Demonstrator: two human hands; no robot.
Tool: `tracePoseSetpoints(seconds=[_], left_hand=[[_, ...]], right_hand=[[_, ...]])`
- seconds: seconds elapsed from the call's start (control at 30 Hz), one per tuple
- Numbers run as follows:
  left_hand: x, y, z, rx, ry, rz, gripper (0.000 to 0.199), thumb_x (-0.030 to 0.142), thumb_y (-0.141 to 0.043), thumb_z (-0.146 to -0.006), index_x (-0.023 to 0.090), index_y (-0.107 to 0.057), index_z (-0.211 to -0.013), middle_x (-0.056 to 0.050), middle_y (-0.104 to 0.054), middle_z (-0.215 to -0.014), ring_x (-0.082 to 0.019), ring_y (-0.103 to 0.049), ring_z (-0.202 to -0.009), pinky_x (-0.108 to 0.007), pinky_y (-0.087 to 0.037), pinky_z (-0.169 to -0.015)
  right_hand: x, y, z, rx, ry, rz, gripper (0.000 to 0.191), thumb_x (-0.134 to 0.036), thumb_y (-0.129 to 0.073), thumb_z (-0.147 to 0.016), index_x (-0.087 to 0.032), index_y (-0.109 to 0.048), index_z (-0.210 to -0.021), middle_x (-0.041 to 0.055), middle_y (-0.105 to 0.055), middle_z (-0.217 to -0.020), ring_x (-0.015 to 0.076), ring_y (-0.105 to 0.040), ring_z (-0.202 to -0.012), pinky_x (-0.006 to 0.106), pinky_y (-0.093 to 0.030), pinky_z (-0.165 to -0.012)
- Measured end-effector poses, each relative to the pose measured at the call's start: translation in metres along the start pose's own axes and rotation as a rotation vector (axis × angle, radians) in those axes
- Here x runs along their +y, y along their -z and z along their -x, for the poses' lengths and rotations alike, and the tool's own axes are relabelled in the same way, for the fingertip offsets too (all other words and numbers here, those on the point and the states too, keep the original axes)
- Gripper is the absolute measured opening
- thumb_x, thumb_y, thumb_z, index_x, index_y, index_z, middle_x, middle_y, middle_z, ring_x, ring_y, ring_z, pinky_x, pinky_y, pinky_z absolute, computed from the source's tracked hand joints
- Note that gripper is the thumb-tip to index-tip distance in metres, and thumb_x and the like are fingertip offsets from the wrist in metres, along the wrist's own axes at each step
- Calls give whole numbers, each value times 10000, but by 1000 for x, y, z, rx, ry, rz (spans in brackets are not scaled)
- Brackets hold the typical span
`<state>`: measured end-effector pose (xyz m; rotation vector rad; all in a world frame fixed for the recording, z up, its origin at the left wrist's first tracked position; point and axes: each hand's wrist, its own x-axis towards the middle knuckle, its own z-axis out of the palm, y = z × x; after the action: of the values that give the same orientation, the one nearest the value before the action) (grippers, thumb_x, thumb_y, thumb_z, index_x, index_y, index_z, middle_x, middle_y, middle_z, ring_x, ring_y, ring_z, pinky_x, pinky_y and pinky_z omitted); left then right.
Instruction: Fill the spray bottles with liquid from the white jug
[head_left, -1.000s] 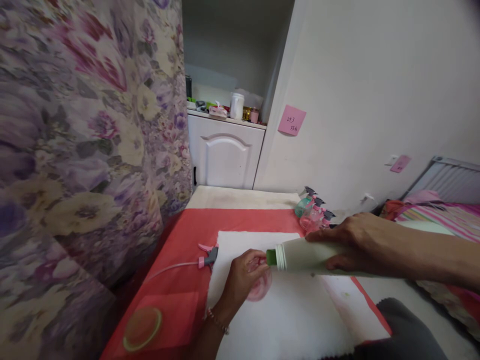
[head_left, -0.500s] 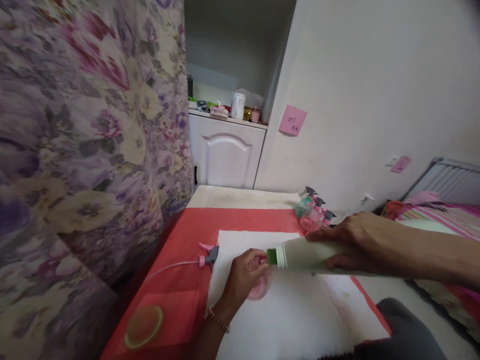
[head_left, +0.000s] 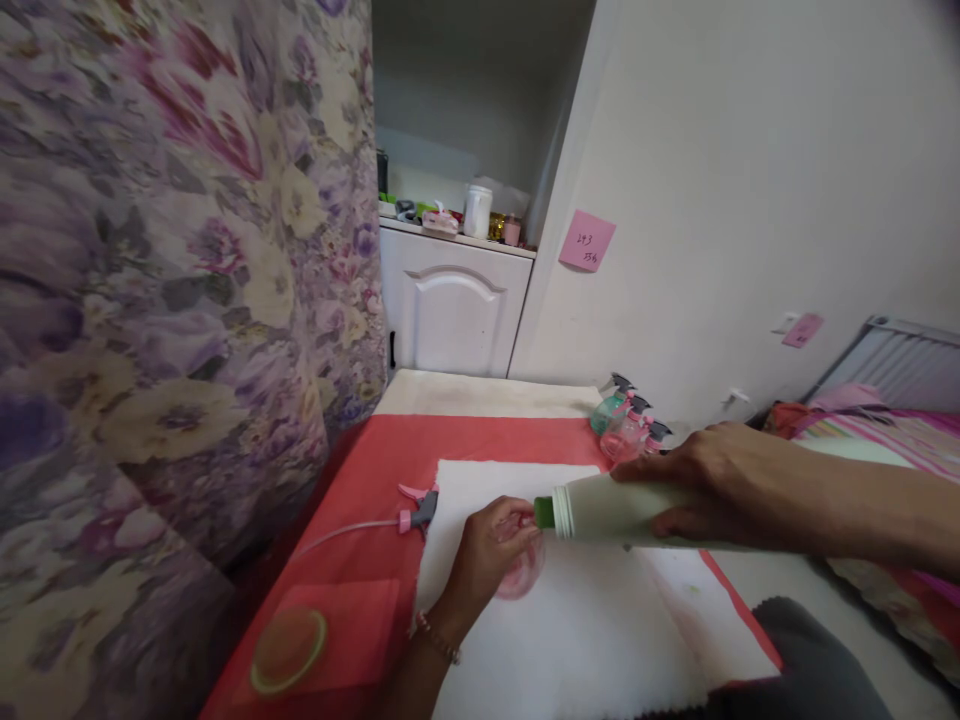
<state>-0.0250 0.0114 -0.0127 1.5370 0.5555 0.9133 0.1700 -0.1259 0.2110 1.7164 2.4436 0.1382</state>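
Fingers of my left hand (head_left: 491, 548) are wrapped round the neck of a small clear pink bottle (head_left: 520, 575), which stands on a white cloth (head_left: 585, 640). My right hand (head_left: 709, 480) grips a large pale green bottle (head_left: 607, 508), tipped nearly level. Its green mouth (head_left: 544, 513) is right at the top of the pink bottle. Whether liquid flows cannot be made out. A pink and grey spray head (head_left: 421, 510) with a long tube lies left of the white cloth, on the red cloth (head_left: 360, 470).
Several spray bottles (head_left: 626, 425) stand at the table's back right corner. A round lid-like object (head_left: 289, 652) lies at the front left. A floral curtain (head_left: 187, 300) hangs at the left; a white cabinet (head_left: 454, 300) stands behind the table.
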Motion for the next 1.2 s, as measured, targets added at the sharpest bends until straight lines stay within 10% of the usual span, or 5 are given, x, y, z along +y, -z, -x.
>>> tracePoseSetpoints(seconds=[1.2], left_hand=[[-8, 2, 0, -9, -37, -54, 177, 224, -676, -734, 188, -704, -905, -53, -716, -919, -203, -656, -910, -297, -503, -849]], right_hand=[[-7, 14, -8, -53, -1, -3, 394, -421, -603, -861, -302, -606, -1237, 37, -747, -876, 175, -660, -634, 269, -447, -573]])
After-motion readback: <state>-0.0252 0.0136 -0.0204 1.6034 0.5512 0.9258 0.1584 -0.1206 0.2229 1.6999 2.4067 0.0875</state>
